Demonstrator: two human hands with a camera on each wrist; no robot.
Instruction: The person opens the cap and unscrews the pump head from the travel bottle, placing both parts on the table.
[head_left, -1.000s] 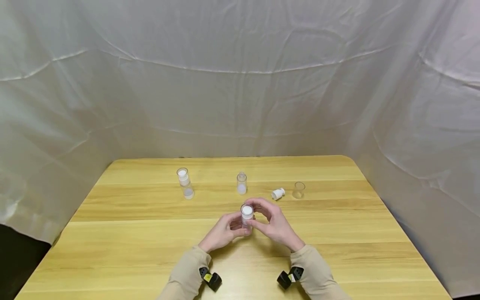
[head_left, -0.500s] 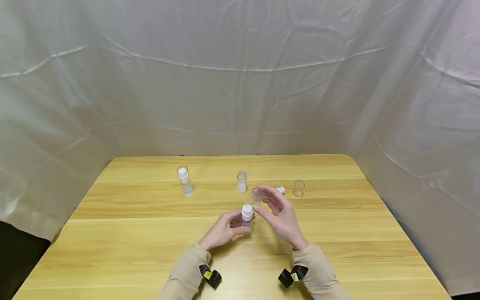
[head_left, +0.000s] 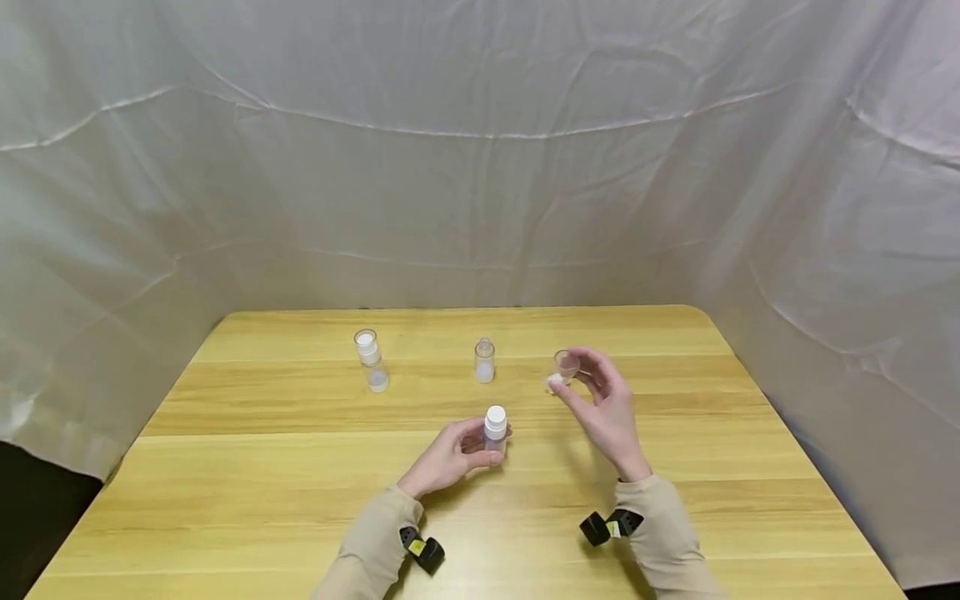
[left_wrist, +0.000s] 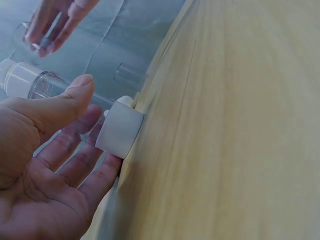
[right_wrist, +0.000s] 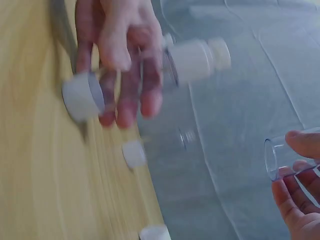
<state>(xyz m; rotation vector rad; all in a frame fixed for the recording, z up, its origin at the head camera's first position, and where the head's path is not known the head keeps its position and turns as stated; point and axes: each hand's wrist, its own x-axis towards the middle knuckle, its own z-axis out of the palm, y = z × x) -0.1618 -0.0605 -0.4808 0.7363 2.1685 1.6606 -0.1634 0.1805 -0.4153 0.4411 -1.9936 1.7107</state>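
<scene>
My left hand (head_left: 450, 457) grips a small pump bottle (head_left: 495, 423) upright by its clear body, thumb on one side and fingers round the other. Its white pump top is bare, and its white base (left_wrist: 120, 131) shows below the fingers in the left wrist view. Farther right, my right hand (head_left: 609, 408) pinches a clear cap (head_left: 566, 363) between thumb and fingers, raised off the table. Just behind that cap lies a loose white pump head (head_left: 554, 380), partly covered. A second clear cap (left_wrist: 131, 75) stands on the table, hidden by the right hand in the head view.
At the back left stands a capped bottle (head_left: 371, 362) with a white top. An open bottle body (head_left: 484, 362) without a pump stands at the back middle. Pale cloth (head_left: 480, 200) hangs behind and beside the wooden table (head_left: 262, 500).
My right hand has lifted the clear cap off the bottle and carried it right and toward the back. The left hand holds the bottle in nearly the same place.
</scene>
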